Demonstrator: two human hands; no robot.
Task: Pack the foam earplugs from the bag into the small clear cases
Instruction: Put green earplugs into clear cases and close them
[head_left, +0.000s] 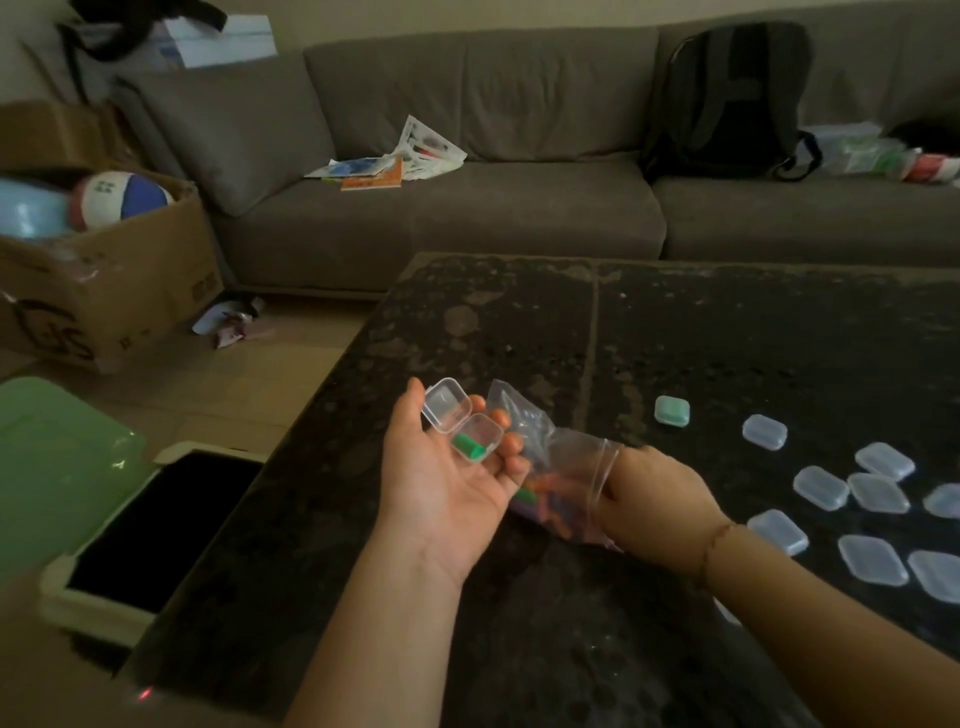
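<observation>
Palm up, the left hand (447, 478) cradles a small clear hinged plastic case (462, 423), lid open, one green foam earplug (470, 448) inside. The right hand (654, 488) is sunk in the clear plastic bag (550, 457) of coloured earplugs; its fingers are hidden. Best to keep the case level and pinch out one plug at a time.

A dark speckled table (727, 332) carries scattered clear cases (878, 492) (all closed) and one green-filled case (671, 411).
</observation>
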